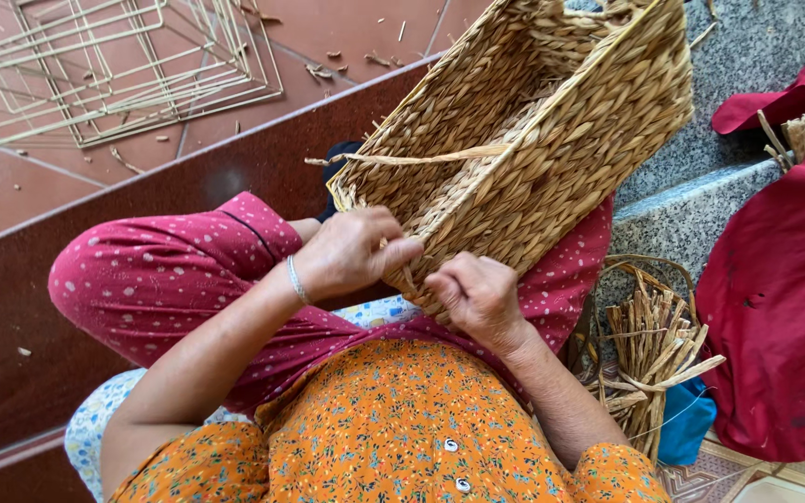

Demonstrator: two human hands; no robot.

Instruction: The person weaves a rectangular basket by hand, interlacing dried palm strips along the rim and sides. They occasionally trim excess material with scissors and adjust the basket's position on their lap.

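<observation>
Hands worked at the near rim of a woven straw basket (533,140) resting on the lap: left hand (347,253) pinched a strand at the edge, right hand (477,296) curled closed against the weave. Beside the knee, a small round basket (619,270) held dried straw bundles (649,349).

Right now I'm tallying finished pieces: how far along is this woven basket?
The basket walls look fully woven. In hand: the left hand and right hand work its near rim. Left: a loose strand hangs free across it, and spare strips lie bundled alongside.
</observation>
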